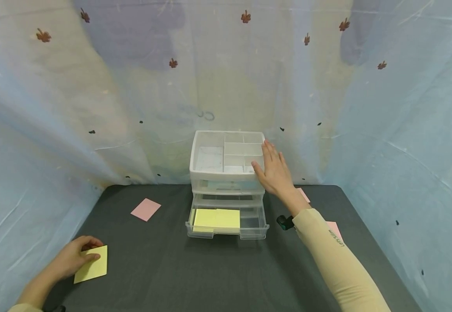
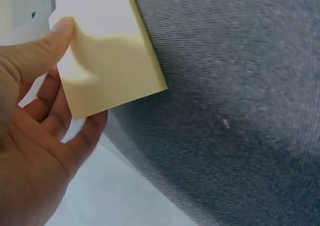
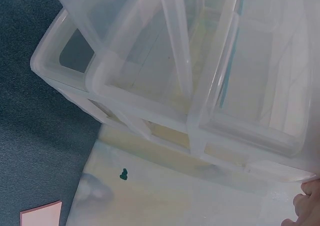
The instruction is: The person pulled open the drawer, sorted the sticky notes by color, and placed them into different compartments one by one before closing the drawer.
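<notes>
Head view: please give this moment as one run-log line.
left hand: pinches yellow square paper pad | right hand: at right edge of white plastic drawer unit | clear plastic drawer: open, two yellow paper pads inside

Soft, even light fills my head view, with a faint shadow under the drawer point(image 1: 254, 234) on the dark table point(image 1: 151, 277). A curved shadow crosses the pad point(image 2: 120, 68) in my left hand point(image 2: 37, 141); my right-wrist view looks dimmer, hazy.
</notes>
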`<action>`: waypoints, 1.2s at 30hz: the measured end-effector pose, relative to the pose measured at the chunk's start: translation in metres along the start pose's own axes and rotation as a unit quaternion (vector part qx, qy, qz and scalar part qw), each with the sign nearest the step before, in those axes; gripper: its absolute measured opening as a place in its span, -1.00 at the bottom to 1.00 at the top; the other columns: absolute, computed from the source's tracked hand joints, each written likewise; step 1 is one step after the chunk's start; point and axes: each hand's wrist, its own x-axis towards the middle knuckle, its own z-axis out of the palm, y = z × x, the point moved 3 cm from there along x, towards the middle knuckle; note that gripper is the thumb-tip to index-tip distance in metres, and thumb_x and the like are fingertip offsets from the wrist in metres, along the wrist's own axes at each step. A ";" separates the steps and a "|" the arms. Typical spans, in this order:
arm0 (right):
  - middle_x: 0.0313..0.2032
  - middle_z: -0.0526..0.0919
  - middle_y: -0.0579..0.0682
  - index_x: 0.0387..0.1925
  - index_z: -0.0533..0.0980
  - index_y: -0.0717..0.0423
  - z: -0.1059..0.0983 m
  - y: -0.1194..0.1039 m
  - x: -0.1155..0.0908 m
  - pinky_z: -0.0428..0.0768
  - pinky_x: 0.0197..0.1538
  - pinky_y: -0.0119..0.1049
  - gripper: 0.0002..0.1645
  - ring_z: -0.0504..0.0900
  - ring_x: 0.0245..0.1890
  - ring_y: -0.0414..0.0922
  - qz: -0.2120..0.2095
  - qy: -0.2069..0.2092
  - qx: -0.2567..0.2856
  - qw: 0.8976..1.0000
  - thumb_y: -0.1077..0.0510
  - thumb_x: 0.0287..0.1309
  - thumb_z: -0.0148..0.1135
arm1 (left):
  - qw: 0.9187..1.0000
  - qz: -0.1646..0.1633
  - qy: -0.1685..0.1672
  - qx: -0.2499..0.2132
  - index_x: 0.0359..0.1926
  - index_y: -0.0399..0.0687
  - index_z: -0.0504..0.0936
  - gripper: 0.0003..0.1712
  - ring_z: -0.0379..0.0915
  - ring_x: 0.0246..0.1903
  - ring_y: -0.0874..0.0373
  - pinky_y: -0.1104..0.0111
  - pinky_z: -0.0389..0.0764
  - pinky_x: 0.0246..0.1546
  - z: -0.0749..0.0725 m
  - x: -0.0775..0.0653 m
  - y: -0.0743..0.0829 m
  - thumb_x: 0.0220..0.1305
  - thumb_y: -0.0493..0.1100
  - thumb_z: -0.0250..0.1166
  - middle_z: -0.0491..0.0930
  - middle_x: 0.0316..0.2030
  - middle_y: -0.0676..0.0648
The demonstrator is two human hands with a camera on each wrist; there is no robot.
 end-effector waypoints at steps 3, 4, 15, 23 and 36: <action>0.67 -0.15 0.10 0.66 -0.10 0.23 0.000 0.000 0.000 -0.13 0.63 0.16 -0.07 -0.14 0.65 0.13 -0.001 0.000 -0.001 1.000 -0.26 0.62 -0.17 | 1.000 -0.003 0.020 0.009 -0.08 -0.21 0.71 -0.79 0.68 -0.15 -0.04 0.33 0.66 -0.26 -0.004 -0.001 0.006 0.27 -0.33 0.46 0.70 -0.13 -0.11; 0.67 -0.15 0.10 0.66 -0.10 0.23 0.000 0.000 0.001 -0.13 0.63 0.16 -0.07 -0.14 0.65 0.13 -0.001 0.000 -0.001 1.000 -0.26 0.62 -0.17 | 1.000 0.002 0.024 0.008 -0.08 -0.21 0.72 -0.80 0.67 -0.17 0.04 0.35 0.65 -0.28 -0.005 -0.001 0.007 0.28 -0.36 0.44 0.71 -0.14 -0.11; 0.67 -0.14 0.10 0.66 -0.08 0.23 0.000 0.000 0.000 -0.13 0.63 0.16 -0.08 -0.12 0.65 0.14 0.000 0.002 -0.002 1.000 -0.26 0.61 -0.16 | 0.993 0.092 0.075 0.001 -0.10 0.06 0.78 -0.75 0.53 -0.24 0.49 0.41 0.62 -0.32 -0.010 -0.004 0.026 0.26 -0.34 0.47 0.70 -0.18 0.07; 0.67 -0.15 0.09 0.66 -0.09 0.22 0.000 0.000 0.000 -0.14 0.63 0.14 -0.08 -0.15 0.66 0.11 0.001 0.001 0.001 1.000 -0.26 0.61 -0.16 | 0.989 0.116 0.093 -0.001 -0.07 0.17 0.77 -0.72 0.55 -0.22 0.46 0.41 0.62 -0.31 -0.015 0.002 0.056 0.30 -0.31 0.45 0.69 -0.14 0.10; 0.67 -0.14 0.11 0.65 -0.08 0.23 0.000 -0.001 0.000 -0.11 0.62 0.17 -0.08 -0.13 0.65 0.14 -0.001 0.004 0.006 1.000 -0.25 0.62 -0.17 | 0.971 0.177 0.162 -0.021 -0.06 0.13 0.78 -0.64 0.57 -0.23 0.40 0.60 0.61 -0.24 -0.019 0.015 0.109 0.25 -0.42 0.46 0.67 -0.16 0.13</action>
